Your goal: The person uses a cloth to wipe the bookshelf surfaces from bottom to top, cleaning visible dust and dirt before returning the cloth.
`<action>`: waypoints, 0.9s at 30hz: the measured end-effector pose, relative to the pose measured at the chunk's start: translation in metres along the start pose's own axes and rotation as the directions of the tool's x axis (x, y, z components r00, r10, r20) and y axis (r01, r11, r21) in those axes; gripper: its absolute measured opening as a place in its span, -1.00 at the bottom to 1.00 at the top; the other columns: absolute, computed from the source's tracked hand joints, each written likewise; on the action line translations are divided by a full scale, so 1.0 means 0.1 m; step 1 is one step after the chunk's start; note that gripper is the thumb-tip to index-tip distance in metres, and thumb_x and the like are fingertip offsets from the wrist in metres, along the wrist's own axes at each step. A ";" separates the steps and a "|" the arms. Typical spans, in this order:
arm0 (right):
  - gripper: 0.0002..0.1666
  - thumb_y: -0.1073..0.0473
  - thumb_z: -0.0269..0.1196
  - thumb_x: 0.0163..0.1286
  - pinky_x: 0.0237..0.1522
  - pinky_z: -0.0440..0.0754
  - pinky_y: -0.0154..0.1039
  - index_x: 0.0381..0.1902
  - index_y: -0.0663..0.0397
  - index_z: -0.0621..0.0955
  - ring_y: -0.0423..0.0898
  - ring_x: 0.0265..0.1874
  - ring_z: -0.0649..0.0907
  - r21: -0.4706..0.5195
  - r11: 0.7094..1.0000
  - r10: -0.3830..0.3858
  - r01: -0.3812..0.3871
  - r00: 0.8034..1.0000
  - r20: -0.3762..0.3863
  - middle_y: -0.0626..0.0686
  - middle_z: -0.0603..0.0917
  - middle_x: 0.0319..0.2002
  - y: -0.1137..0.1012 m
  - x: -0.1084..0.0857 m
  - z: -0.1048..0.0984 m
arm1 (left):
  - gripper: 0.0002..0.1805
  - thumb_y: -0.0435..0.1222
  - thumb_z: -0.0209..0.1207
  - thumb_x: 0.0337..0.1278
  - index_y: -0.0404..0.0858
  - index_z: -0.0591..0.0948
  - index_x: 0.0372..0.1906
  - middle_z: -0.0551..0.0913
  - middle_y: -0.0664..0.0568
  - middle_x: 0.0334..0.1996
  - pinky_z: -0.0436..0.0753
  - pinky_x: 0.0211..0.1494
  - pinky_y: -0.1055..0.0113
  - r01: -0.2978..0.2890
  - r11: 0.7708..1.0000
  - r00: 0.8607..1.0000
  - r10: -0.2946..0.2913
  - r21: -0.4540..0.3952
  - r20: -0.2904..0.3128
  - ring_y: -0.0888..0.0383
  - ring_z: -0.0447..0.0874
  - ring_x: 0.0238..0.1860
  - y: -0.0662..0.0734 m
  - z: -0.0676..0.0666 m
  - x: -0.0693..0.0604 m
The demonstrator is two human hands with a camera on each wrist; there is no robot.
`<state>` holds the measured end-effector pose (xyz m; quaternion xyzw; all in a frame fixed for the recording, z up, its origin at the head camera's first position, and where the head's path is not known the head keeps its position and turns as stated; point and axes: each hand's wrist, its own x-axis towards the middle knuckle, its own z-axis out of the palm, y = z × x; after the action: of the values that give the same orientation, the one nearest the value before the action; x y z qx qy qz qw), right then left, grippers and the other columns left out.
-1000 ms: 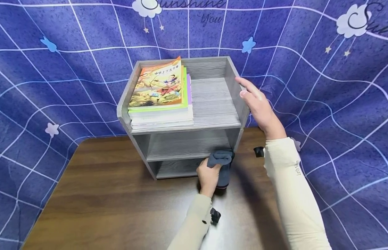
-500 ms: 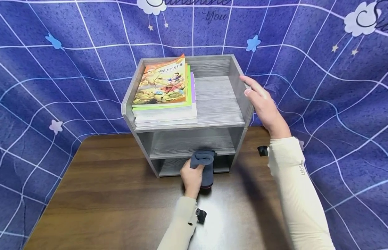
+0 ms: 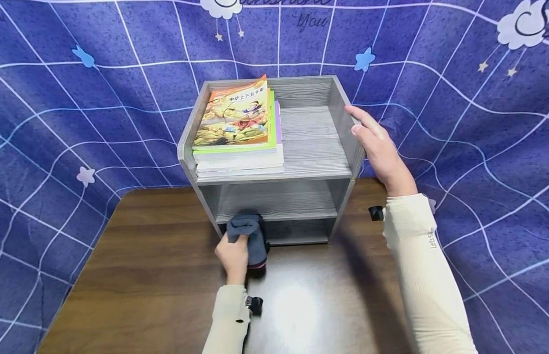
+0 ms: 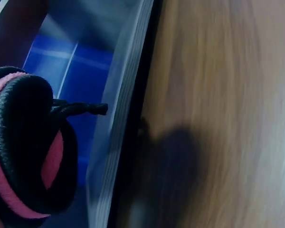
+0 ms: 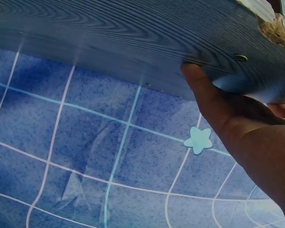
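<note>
A grey wood-grain shelf (image 3: 274, 216) stands on the brown table. My left hand (image 3: 233, 250) grips a folded dark grey cloth (image 3: 255, 246) at the shelf's lower left front, by the bottom compartment. Up close in the left wrist view, the cloth (image 4: 26, 156) shows dark and pink layers and a short dark cord loop (image 4: 80, 109). My right hand (image 3: 380, 150) holds the top edge of the shelf's right side panel (image 3: 340, 128). From the right wrist, one finger (image 5: 204, 90) is seen against the panel's face. The left fingertips are hidden by the cloth.
A stack of books (image 3: 239, 123) lies on the left of the top shelf, an orange-covered one uppermost. Blue curtain (image 3: 137, 98) with a white grid hangs close behind and at both sides. The wooden table (image 3: 159, 275) extends in front.
My left hand has moved left with the cloth, from the shelf's lower right front to its lower left. The right hand stays on the side panel. The head view has shifted slightly.
</note>
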<state>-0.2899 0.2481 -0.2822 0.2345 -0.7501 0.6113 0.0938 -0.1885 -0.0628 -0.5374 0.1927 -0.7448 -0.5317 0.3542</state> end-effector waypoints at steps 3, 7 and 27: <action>-0.38 0.17 -0.04 0.53 0.35 0.13 -0.31 0.49 0.22 0.35 -0.17 0.38 0.27 0.001 1.000 0.000 0.000 1.000 -0.010 0.08 0.32 0.48 0.00 -0.01 -0.02 | -0.65 -0.21 0.52 -0.20 -0.38 0.79 -0.30 0.76 -0.24 -0.37 0.57 -0.17 -0.06 0.071 0.997 0.997 -0.070 0.039 -0.028 -0.21 0.67 -0.35 -0.02 -0.13 0.09; -0.38 0.18 -0.05 0.52 0.36 0.12 -0.31 0.49 0.23 0.34 -0.17 0.39 0.26 0.003 1.000 0.001 -0.001 1.000 -0.011 0.10 0.31 0.48 0.01 -0.03 -0.03 | -0.60 -0.14 0.54 -0.19 -0.38 0.78 -0.30 0.74 -0.29 -0.37 0.54 -0.15 -0.10 0.143 0.986 0.987 -0.136 0.080 -0.087 -0.27 0.66 -0.32 -0.04 -0.30 0.20; -0.37 0.17 -0.06 0.51 0.35 0.13 -0.30 0.49 0.25 0.33 -0.15 0.40 0.26 0.025 1.000 -0.006 0.006 1.000 -0.016 0.11 0.30 0.49 0.00 -0.01 0.02 | -0.56 0.06 0.44 -0.03 -0.14 0.72 -0.12 0.74 0.09 -0.24 0.59 -0.12 0.13 -0.232 0.955 0.553 -0.027 0.185 0.833 0.15 0.64 -0.27 0.25 0.05 -0.25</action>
<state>-0.2885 0.2465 -0.2836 0.2329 -0.7410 0.6220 0.0987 -0.1731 -0.0335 -0.5234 -0.0766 -0.8990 -0.4297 -0.0363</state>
